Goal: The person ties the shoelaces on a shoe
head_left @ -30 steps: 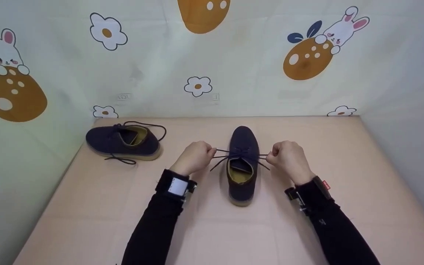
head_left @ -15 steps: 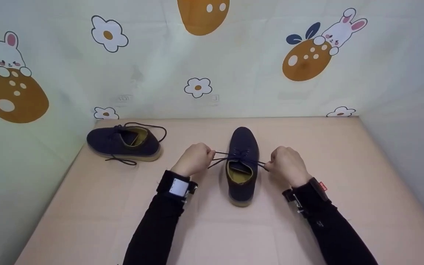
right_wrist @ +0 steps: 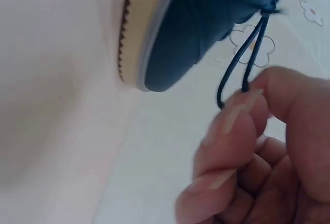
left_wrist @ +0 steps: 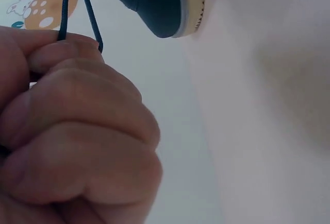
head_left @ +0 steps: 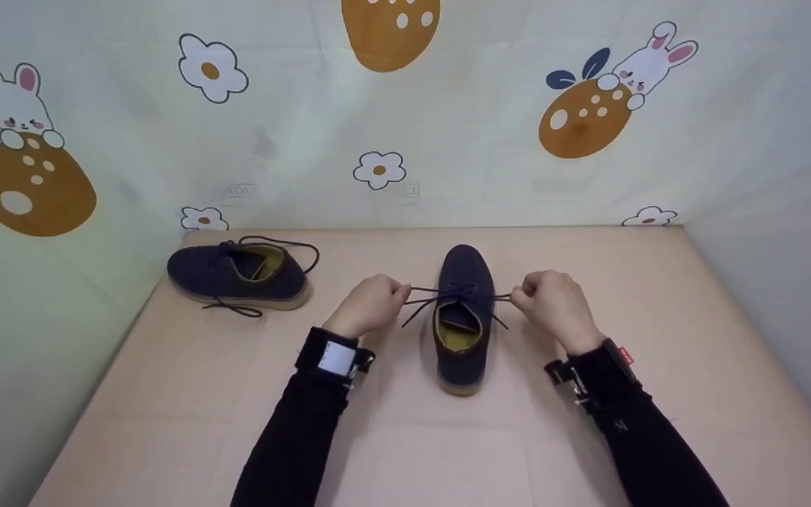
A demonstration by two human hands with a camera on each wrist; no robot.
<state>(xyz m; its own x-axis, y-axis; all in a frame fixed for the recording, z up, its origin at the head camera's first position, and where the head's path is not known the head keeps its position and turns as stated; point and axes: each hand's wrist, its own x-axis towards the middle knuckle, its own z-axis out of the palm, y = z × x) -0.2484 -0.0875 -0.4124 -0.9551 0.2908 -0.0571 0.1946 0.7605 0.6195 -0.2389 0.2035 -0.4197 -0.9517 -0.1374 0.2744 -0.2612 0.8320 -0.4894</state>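
The shoe [left_wrist: 162,9] is cropped in both wrist views; the red tag [head_left: 625,355], too small to read

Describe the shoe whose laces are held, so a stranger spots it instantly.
On the beige table, look between the left hand and the right hand. The dark shoe there points toward the backdrop; unlike the other shoe, both hands pinch its laces.

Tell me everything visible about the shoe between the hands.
The shoe is dark navy, seemingly cloth or suede, with a tan sole and yellowish lining. It rests sole-down on a pale pinkish surface, toe away from the head camera. The left hand and right hand each pinch two strands of its dark laces, drawn out sideways.
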